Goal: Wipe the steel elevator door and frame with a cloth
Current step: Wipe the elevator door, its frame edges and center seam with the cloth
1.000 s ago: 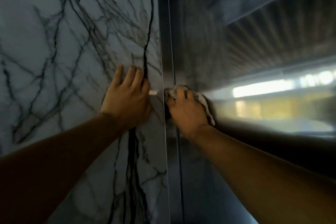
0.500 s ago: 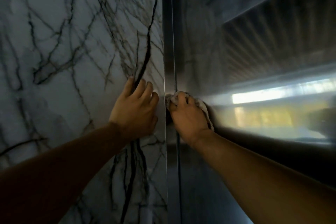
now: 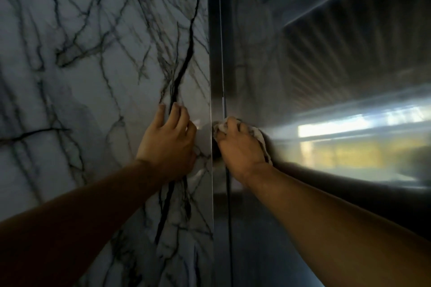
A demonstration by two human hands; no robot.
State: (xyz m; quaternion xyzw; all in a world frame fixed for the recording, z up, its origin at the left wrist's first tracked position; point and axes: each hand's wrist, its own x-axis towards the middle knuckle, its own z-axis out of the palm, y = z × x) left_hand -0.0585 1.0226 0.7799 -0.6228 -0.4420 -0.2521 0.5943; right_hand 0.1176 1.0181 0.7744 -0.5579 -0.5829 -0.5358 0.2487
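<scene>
Right hand: your right hand (image 3: 240,144) has its fingers curled over a crumpled pale cloth (image 3: 261,138), pressing it against the metal, and the cloth peeks out at your fingertips and along the outer side of the hand.
Left hand: your left hand (image 3: 169,141) holds nothing; it rests on the white marble wall panel with dark veins (image 3: 93,77), fingers bent at the tips, bracing you.
Where the steel lies: the narrow brushed-steel frame strip (image 3: 217,53) runs just beside your right thumb, between your two hands; the wide reflective steel door (image 3: 326,65) spreads away beyond the little-finger side.
Long axis: the frame runs straight up and down, above and below your knuckles.
Nearer hand: the right is already on it, the left just beside.
Next call: I'd say stroke along that vertical line, not across.
</scene>
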